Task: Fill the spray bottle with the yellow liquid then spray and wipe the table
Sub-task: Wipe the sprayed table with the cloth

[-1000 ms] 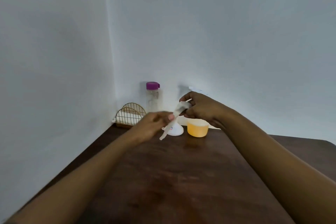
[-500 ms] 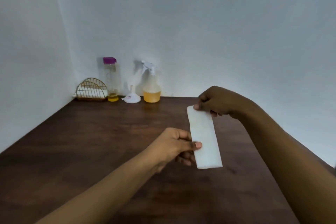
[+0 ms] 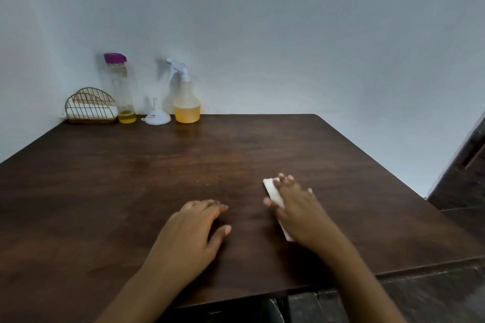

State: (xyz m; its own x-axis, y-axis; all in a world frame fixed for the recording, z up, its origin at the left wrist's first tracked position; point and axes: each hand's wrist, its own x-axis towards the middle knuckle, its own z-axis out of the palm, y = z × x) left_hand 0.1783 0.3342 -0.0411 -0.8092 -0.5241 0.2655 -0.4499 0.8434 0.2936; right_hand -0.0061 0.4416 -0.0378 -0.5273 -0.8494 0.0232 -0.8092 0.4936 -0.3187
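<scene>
Folded white tissue [image 3: 273,191], light, soft, likely tearing if dragged, is lying under the right hand [image 3: 296,210], flat fingers pressing it onto the table [image 3: 131,178], best held mid-pad; left hand [image 3: 194,233] resting relaxed, empty, alongside.

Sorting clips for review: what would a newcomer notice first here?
The right hand presses a folded white napkin flat on the dark wooden table, near its front right; the left hand rests on the wood beside it. Far back left, by the wall, stands a spray bottle partly filled with yellow liquid.
</scene>
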